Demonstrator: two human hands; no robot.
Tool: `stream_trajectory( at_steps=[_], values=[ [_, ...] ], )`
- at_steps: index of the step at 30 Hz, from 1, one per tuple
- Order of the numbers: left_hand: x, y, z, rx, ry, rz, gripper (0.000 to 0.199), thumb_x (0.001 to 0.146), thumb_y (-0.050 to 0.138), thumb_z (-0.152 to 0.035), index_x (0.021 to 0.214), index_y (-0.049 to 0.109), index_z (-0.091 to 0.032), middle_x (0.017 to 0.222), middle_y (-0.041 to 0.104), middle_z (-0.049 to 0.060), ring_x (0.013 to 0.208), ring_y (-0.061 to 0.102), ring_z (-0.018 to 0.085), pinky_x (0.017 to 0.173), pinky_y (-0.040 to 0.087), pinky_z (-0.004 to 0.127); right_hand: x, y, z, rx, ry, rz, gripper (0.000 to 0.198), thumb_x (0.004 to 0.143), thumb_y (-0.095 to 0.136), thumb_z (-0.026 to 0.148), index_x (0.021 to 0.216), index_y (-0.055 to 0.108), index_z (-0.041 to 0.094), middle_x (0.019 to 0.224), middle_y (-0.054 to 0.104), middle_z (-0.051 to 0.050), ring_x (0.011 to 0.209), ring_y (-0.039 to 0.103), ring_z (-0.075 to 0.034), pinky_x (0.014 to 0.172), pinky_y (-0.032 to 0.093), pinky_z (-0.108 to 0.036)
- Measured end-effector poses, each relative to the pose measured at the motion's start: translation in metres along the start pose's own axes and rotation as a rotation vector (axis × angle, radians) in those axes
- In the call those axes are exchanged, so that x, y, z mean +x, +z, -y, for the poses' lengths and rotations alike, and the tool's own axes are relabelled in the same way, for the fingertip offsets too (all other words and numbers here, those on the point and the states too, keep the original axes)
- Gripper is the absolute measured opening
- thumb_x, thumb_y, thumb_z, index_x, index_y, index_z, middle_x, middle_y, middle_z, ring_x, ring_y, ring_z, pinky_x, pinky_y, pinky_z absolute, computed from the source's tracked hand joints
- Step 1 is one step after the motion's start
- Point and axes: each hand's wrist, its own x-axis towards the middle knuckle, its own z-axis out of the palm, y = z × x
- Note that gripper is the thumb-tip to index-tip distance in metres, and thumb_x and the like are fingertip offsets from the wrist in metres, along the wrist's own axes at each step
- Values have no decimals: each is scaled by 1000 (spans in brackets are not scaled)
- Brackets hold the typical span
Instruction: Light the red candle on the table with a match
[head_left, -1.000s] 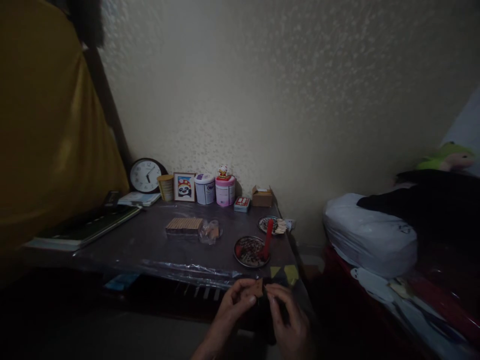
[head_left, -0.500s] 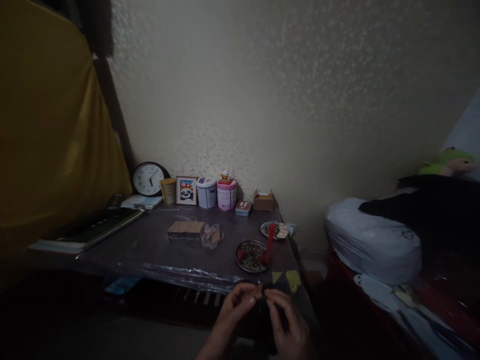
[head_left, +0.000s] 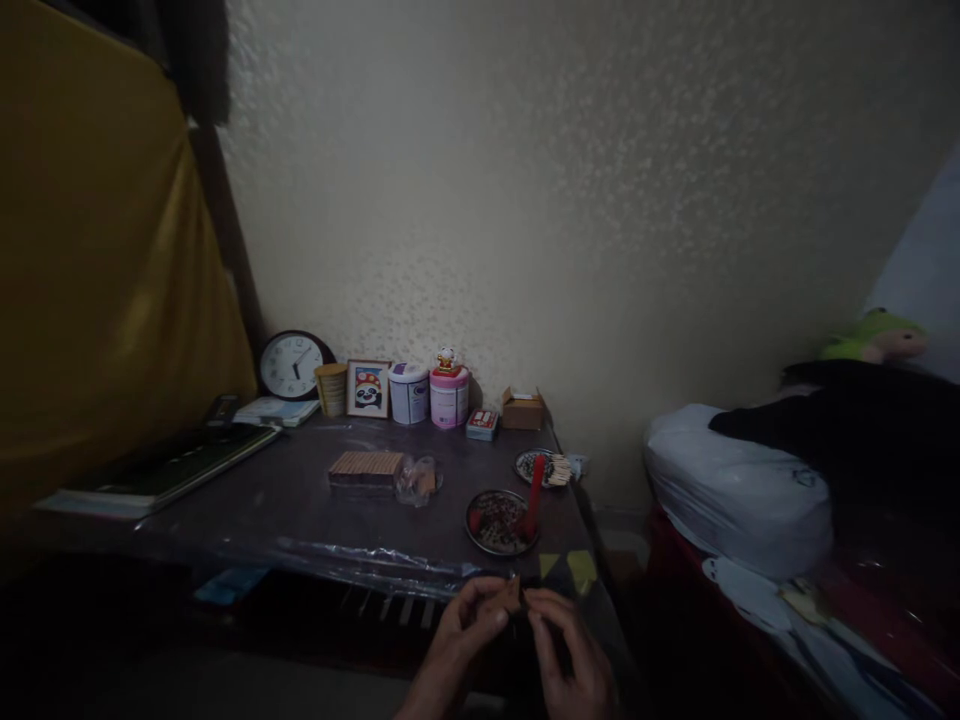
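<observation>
Close to the table's front edge, my left hand (head_left: 463, 630) pinches a small brown piece (head_left: 511, 596) that looks like folded card or paper; its exact kind is too dark to make out. The fingertips of my right hand (head_left: 568, 645) close on the right end of the same piece. Just beyond the hands lies a round patterned plate (head_left: 480, 546) with a red-handled utensil (head_left: 535, 495) standing up in it. Yellow paper-like pieces (head_left: 581, 568) rest at the table edge, right of the plate.
A brown striped stack (head_left: 366, 467) sits mid-table beside a clear plastic bag (head_left: 414, 486). A second plate (head_left: 525, 478) carries pale sticks (head_left: 559, 470). Along the wall stand a clock (head_left: 294, 365), a framed panda picture (head_left: 368, 390), two tubs (head_left: 448, 400) and a cardboard box (head_left: 522, 410).
The brown piece has turned between my fingers and more of it shows now. Both hands sit slightly lower, and the whole view has shifted a little.
</observation>
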Motion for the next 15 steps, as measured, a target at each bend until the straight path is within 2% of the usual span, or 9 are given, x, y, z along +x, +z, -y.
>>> stream_trajectory(
  at_steps=[5, 9, 15],
  values=[
    [1, 0, 0, -14, -3, -13, 27, 64, 75, -33, 86, 67, -21, 84, 71, 2, 80, 60, 17, 75, 40, 27, 5, -1, 3, -11, -15, -14, 15, 86, 49, 15, 95, 59, 21, 87, 71, -5, 83, 69, -14, 74, 55, -21],
    [-1, 2, -3, -7, -14, -22, 26, 66, 74, -33, 87, 67, -21, 84, 71, 2, 80, 60, 17, 75, 40, 27, 9, -1, 7, -47, 0, -72, 13, 88, 48, 19, 91, 60, 21, 82, 72, -4, 76, 70, -14, 69, 56, -20],
    [-4, 4, -7, -31, -5, -28, 24, 69, 71, -31, 89, 66, -20, 86, 71, 2, 81, 60, 16, 75, 40, 26, 12, -4, 11, -42, 24, -94, 12, 87, 49, 18, 89, 60, 21, 82, 72, -6, 77, 70, -15, 68, 57, -23]
  ],
)
